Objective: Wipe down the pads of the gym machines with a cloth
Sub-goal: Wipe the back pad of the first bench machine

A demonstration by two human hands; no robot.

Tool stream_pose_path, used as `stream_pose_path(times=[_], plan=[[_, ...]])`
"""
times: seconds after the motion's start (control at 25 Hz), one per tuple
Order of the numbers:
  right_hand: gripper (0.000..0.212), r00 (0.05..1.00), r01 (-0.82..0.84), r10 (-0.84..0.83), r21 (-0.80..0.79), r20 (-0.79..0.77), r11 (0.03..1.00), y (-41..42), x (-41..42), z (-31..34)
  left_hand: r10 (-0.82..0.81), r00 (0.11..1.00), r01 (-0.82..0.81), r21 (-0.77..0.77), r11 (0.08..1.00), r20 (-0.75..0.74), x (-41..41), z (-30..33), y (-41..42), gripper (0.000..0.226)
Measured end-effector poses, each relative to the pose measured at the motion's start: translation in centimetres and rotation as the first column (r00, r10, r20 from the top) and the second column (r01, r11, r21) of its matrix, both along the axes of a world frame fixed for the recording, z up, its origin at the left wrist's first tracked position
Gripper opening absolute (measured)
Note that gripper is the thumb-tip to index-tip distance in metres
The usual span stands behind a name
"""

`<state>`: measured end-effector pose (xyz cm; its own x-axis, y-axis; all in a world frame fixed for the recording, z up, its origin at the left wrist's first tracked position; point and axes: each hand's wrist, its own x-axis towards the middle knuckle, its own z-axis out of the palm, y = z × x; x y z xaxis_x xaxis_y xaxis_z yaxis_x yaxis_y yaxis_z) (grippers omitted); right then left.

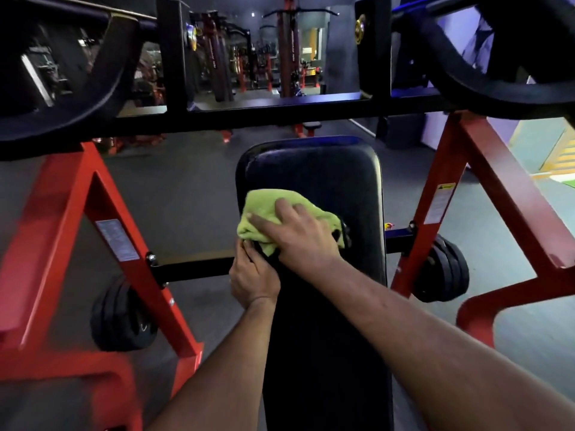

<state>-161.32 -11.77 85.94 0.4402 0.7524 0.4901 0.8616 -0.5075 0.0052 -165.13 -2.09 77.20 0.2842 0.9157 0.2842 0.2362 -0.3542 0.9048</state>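
Green cloth (pixel 267 213) bunched on the black pad (pixel 314 169), near its left edge, about mid-length of the pad. Right hand (pixel 295 234) lies on top of the cloth, palm down, fingers spread and fairly straight, pressing it onto the pad; the grip is flat, not pinching. Left hand (pixel 253 278) sits just below and left of the cloth at the pad's left edge, fingers curled round that edge, fingertips touching the cloth's lower fold; whether they also pinch the cloth cannot be told. Both forearms reach in from the bottom, the right one crossing over the pad. Pad is long, glossy at the far end, running away from the camera between two red frame legs (pixel 102 213). Black crossbar (pixel 249 115) spans above the pad's far end. Black weight plates (pixel 121 318) hang low on the left leg, another stack (pixel 445 272) on the right. Grey floor (pixel 174 188) under it all; more red machines (pixel 287 51) well back in the dim room. No containers in view.
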Motion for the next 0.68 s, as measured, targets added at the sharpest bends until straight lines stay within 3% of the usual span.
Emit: stream_pose_path(times=[0.08,0.16,0.2,0.28,0.36,0.44,0.52,0.6,0.64,0.68], plan=[[0.063,0.978,0.207,-0.201,0.186,-0.054,0.96,-2.9,2.2,-0.2,0.014,1.0,-0.014,0.014,1.0,0.002,0.1,-0.3,-0.1,0.058],[0.065,0.9,0.434,-0.371,0.376,-0.229,0.819,-1.8,4.8,2.1,0.023,1.0,-0.022,0.039,0.999,-0.008,0.3,-0.7,0.0,0.058],[0.062,0.886,0.462,-0.377,0.424,-0.27,0.779,-0.3,4.5,3.7,0.021,1.0,-0.02,0.046,0.999,-0.021,0.4,-0.8,0.0,0.058],[0.057,0.954,0.3,-0.26,0.399,-0.152,0.866,3.5,2.3,4.4,0.023,1.0,-0.023,0.045,0.999,-0.007,0.4,-0.9,0.0,0.058],[0.053,0.996,-0.015,0.0,0.161,0.091,0.987,3.5,0.6,2.2,0.02,1.0,-0.021,0.04,0.999,0.007,0.2,-0.6,-0.1,0.057],[0.053,0.989,-0.088,0.086,0.013,0.119,0.996,-0.8,2.6,0.7,0.029,0.999,-0.027,0.061,0.998,-0.024,0.1,-0.4,-0.5,0.055],[0.051,0.976,0.219,-0.209,0.27,-0.065,0.938,-4.6,5.9,2.1,0.024,0.998,-0.016,0.131,0.991,-0.061,-0.2,-0.3,-1.0,0.06],[0.046,0.881,0.473,-0.396,0.482,-0.26,0.737,-4.0,8.8,5.3,0.027,0.996,-0.014,0.165,0.986,-0.079,-0.1,-0.4,-1.1,0.068],[0.046,0.862,0.505,-0.445,0.49,-0.244,0.71,-2.0,9.0,6.9,0.028,0.995,-0.014,0.153,0.988,-0.094,0.0,-0.4,-1.2,0.07],[0.046,0.889,0.454,-0.417,0.489,-0.19,0.745,0.4,8.1,8.1,0.025,0.994,-0.01,0.143,0.99,-0.108,0.2,-0.3,-1.1,0.07]])
